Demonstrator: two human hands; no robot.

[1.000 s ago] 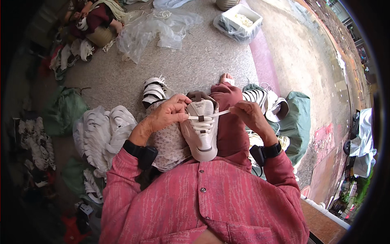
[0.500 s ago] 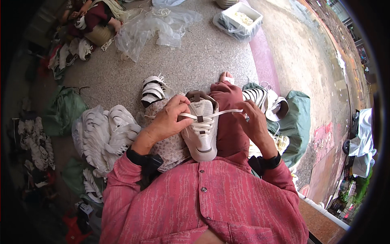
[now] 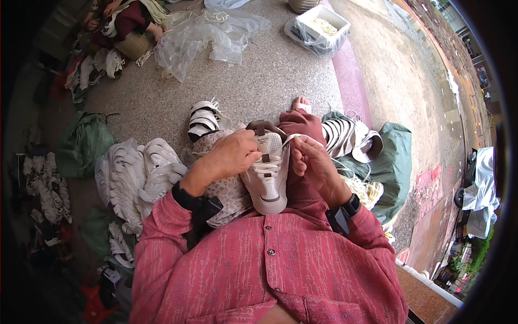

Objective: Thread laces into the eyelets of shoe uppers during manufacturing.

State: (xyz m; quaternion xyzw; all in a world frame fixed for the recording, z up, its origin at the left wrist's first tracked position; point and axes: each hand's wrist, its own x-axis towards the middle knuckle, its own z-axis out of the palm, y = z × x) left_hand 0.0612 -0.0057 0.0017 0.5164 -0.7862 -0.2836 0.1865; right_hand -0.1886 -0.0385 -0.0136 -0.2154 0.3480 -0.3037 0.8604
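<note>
A white and beige sneaker (image 3: 270,191) stands between my thighs, its toe toward my belly and its dark brown collar away from me. White lacing crosses its tongue. My right hand (image 3: 315,164) pinches a white shoelace (image 3: 290,138) between thumb and forefinger, beside the upper right of the shoe. The lace's loose end trails over my right thigh. My left hand (image 3: 229,155) is closed against the left side of the tongue, its fingertips at the eyelets. Whether a lace lies in those fingers is hidden.
Stacked white shoe uppers (image 3: 132,175) lie at my left, more (image 3: 345,135) at my right beside a green sack (image 3: 394,167) and a laces bundle (image 3: 369,191). Black-and-white uppers (image 3: 204,120) sit ahead. Farther off are plastic sheeting (image 3: 210,38), a white tub (image 3: 326,24) and another person (image 3: 127,24).
My right hand has moved inward to the shoe's upper right, and the lace it held out taut now bends slack. My left hand has shifted slightly right, its fingers curled closer over the shoe.
</note>
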